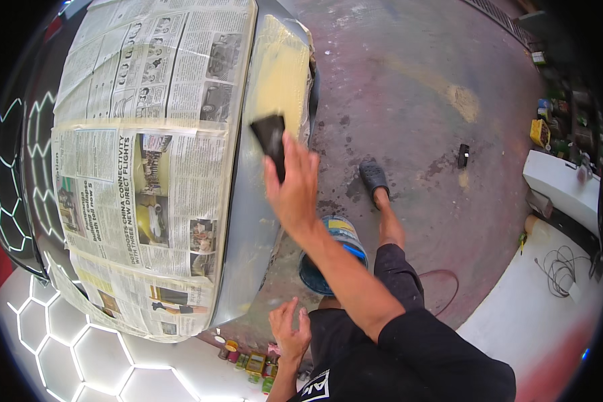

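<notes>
My right hand [293,191] grips a dark, flared piece of sandpaper [270,136] between thumb and fingers. It is over the grey car panel [248,254], at the lower end of a pale yellow filler patch [275,74]. Whether the sandpaper touches the surface is hard to tell. Newspaper [141,134] taped over the bodywork runs along the panel's left side. My left hand [290,329] is held lower down, near the panel's near end, with fingers apart and nothing in it. Beneath my right forearm stands a bucket [313,275] with something blue at its rim, partly hidden.
A dark clog [373,177] is on my foot on the stained floor [409,87]. A small black object [463,155] lies farther right. Along the right wall are a white panel [561,181], cans and a coiled cable [561,268]. Several tins [254,364] stand near the lower wall.
</notes>
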`<action>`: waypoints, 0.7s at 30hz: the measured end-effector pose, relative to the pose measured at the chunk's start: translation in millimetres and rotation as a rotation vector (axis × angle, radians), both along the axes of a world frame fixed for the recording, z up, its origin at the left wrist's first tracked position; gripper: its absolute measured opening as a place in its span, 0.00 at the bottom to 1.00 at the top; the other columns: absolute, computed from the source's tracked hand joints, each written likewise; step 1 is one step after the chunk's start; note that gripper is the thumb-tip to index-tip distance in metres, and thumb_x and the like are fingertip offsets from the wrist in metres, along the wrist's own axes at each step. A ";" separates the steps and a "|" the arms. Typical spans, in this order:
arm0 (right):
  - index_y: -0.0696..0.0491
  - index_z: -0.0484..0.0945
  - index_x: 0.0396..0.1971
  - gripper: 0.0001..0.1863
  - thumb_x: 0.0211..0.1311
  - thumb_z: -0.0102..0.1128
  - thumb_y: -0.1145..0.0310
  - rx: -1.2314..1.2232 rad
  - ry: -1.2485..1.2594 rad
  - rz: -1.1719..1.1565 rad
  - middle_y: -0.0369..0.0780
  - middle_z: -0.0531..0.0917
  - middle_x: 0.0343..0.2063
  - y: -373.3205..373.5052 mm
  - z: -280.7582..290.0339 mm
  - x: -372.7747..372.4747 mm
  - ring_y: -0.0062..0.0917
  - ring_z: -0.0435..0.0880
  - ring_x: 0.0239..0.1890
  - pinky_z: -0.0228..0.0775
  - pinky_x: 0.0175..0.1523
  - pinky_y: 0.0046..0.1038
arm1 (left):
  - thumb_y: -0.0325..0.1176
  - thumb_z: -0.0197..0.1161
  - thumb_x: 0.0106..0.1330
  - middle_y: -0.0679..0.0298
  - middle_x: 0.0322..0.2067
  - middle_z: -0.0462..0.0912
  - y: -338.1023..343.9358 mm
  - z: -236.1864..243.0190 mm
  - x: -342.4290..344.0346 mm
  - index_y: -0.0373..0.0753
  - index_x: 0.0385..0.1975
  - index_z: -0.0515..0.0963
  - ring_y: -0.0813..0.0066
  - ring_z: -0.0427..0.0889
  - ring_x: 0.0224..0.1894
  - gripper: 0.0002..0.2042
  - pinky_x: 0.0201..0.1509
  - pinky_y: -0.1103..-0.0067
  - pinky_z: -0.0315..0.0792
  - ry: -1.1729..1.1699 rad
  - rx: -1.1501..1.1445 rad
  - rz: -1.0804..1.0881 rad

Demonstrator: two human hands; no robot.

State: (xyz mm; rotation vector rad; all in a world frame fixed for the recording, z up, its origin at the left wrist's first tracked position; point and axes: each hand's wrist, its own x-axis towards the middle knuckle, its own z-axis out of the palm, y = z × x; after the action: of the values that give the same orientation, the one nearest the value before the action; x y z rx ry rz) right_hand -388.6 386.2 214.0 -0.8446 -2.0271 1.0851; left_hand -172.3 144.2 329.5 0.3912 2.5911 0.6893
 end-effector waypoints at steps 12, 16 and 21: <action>0.68 0.73 0.67 0.31 0.68 0.69 0.69 -0.014 -0.020 0.016 0.55 0.81 0.58 -10.2 -3.6 15.0 0.50 0.80 0.57 0.67 0.67 0.47 | 0.23 0.70 0.66 0.53 0.46 0.86 3.0 3.0 -12.4 0.34 0.56 0.86 0.55 0.81 0.47 0.17 0.54 0.66 0.76 0.045 0.072 -0.048; 0.66 0.71 0.66 0.31 0.67 0.69 0.70 -0.063 -0.067 -0.041 0.55 0.80 0.55 26.0 7.5 -20.0 0.52 0.76 0.56 0.67 0.64 0.50 | 0.23 0.70 0.65 0.53 0.45 0.85 1.2 10.1 -16.2 0.33 0.55 0.85 0.53 0.81 0.46 0.17 0.52 0.65 0.75 0.019 0.124 -0.071; 0.66 0.71 0.67 0.31 0.69 0.69 0.68 -0.111 -0.109 -0.151 0.55 0.78 0.55 12.4 12.2 -19.9 0.52 0.75 0.56 0.68 0.64 0.48 | 0.21 0.70 0.65 0.52 0.45 0.86 -6.4 15.6 -15.8 0.32 0.55 0.85 0.53 0.81 0.46 0.18 0.52 0.66 0.76 0.060 0.122 -0.056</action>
State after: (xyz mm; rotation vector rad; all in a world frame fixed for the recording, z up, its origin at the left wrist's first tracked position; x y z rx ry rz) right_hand -408.5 398.6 226.2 -1.1168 -1.9688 1.0946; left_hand -188.1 137.9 345.1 0.5276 2.5906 0.8298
